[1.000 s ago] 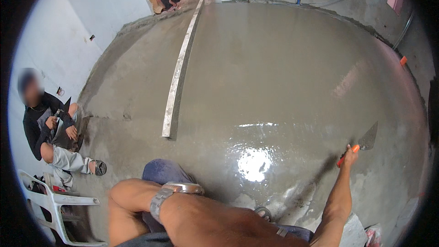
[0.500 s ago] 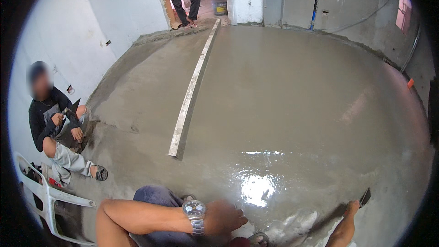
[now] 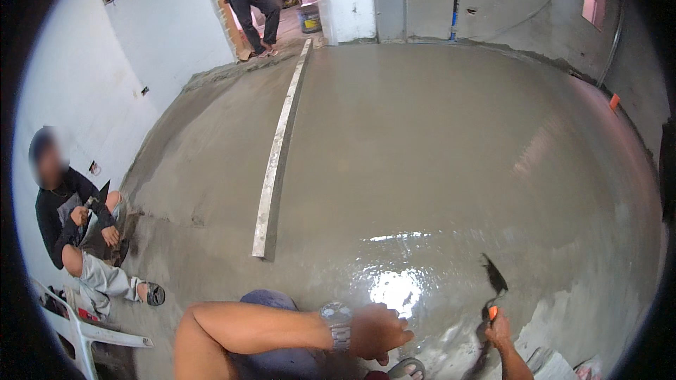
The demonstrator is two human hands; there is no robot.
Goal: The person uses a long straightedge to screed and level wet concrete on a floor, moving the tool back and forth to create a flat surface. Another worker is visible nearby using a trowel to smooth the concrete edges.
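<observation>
My right hand [image 3: 499,329] is closed round the orange handle of a pointing trowel [image 3: 496,278]. The dark blade points away from me over the wet grey mortar floor [image 3: 394,148]. My left hand [image 3: 381,332], with a metal watch [image 3: 336,325] at the wrist, hangs in front of my knee. Its fingers are loosely bent and somewhat apart, with nothing seen in them. Further off, a long pale straightedge bar [image 3: 279,151] lies on the mortar, running toward the doorway.
At the left wall a person [image 3: 67,204] sits holding a dark trowel. Nearer stands a white plastic chair [image 3: 88,334]. Another person [image 3: 246,0] stands in the doorway beside a dark bucket [image 3: 308,19]. An orange piece [image 3: 614,102] sits by the right wall.
My right hand has brought the trowel leftward and turned its blade to point away from me. My left hand has shifted right. The whole view has tilted slightly.
</observation>
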